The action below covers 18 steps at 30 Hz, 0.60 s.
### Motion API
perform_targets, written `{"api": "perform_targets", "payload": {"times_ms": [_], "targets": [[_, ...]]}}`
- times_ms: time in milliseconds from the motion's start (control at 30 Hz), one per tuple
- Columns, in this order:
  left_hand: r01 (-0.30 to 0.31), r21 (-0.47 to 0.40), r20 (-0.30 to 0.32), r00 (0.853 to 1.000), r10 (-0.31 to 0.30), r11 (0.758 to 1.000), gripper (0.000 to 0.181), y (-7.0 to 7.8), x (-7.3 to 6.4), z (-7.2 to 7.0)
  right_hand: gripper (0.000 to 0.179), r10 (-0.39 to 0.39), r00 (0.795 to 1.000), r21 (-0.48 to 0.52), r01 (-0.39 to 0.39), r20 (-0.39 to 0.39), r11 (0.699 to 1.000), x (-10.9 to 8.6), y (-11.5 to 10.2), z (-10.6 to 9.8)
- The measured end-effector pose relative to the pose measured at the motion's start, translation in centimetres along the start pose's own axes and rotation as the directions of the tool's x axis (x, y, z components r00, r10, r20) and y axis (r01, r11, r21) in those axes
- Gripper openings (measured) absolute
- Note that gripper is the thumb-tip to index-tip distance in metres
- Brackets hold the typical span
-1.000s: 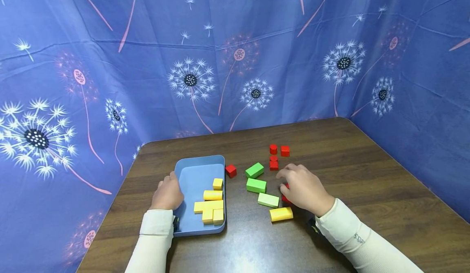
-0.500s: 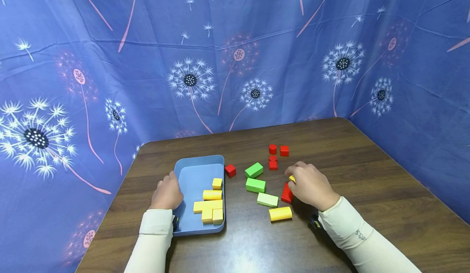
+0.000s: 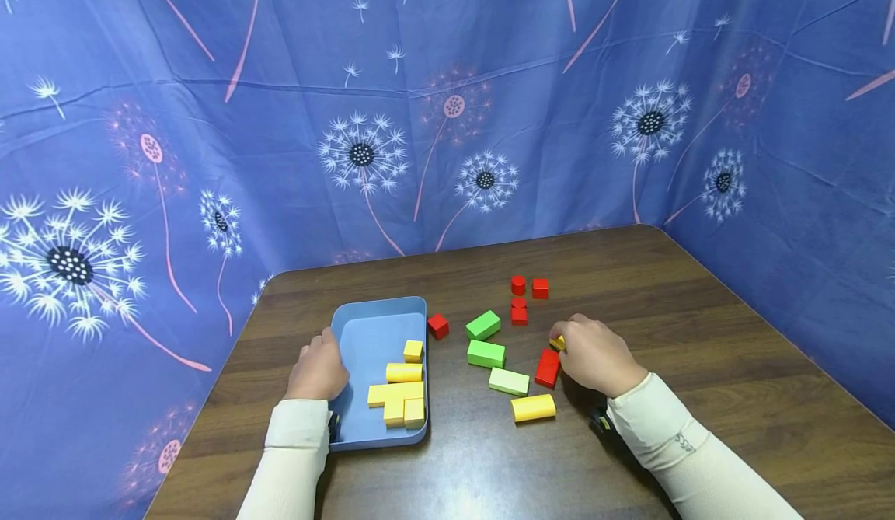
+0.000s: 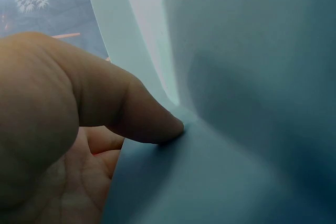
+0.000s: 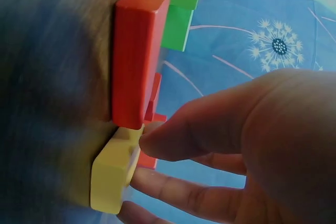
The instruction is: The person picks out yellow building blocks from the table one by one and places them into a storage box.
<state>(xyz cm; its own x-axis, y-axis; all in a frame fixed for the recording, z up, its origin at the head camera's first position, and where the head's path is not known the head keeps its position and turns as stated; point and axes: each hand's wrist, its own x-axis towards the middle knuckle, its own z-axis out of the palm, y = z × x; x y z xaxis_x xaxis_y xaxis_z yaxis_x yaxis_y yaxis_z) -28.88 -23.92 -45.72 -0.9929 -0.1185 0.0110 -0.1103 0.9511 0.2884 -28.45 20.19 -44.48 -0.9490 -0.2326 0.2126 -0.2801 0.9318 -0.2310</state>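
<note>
A blue tray (image 3: 377, 308) stands on the left of the table with several yellow blocks (image 3: 397, 392) in it. My left hand (image 3: 318, 368) grips its left wall; in the left wrist view the thumb (image 4: 152, 116) presses inside, with the other fingers outside. On the table, my right hand (image 3: 594, 354) pinches a small yellow notched block (image 5: 113, 174) from above, between thumb and fingers. A red rectangular block (image 3: 548, 368) lies just left of that hand. Left of it are two green blocks (image 3: 485, 354) and a pale green block (image 3: 509, 382).
A yellow half-round block (image 3: 534, 408) lies nearer the front. Several small red blocks (image 3: 519, 316) sit farther back, and a red cube (image 3: 438, 326) is beside the tray's right wall. A blue patterned cloth (image 3: 447, 116) hangs behind the table.
My right hand has shifted right from over the red rectangular block, which now shows fully. The yellow notched block has come into view at its fingertips. My left hand has stayed on the tray.
</note>
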Motion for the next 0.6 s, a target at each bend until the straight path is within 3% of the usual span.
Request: {"api": "perform_targets", "payload": {"times_ms": [233, 600], "targets": [[-0.002, 0.002, 0.000, 1.000, 0.002, 1.000, 0.068, 0.02, 0.17, 0.04, 0.032, 0.003, 1.000, -0.005, -0.003, 0.031, 1.000, 0.07, 0.28, 0.15], [0.008, -0.008, 0.008, 1.000, -0.008, 1.000, 0.068, 0.08, 0.16, 0.05, 0.031, -0.010, 1.000, -0.021, 0.010, -0.008, 1.000, 0.22, 0.46, 0.61]]}}
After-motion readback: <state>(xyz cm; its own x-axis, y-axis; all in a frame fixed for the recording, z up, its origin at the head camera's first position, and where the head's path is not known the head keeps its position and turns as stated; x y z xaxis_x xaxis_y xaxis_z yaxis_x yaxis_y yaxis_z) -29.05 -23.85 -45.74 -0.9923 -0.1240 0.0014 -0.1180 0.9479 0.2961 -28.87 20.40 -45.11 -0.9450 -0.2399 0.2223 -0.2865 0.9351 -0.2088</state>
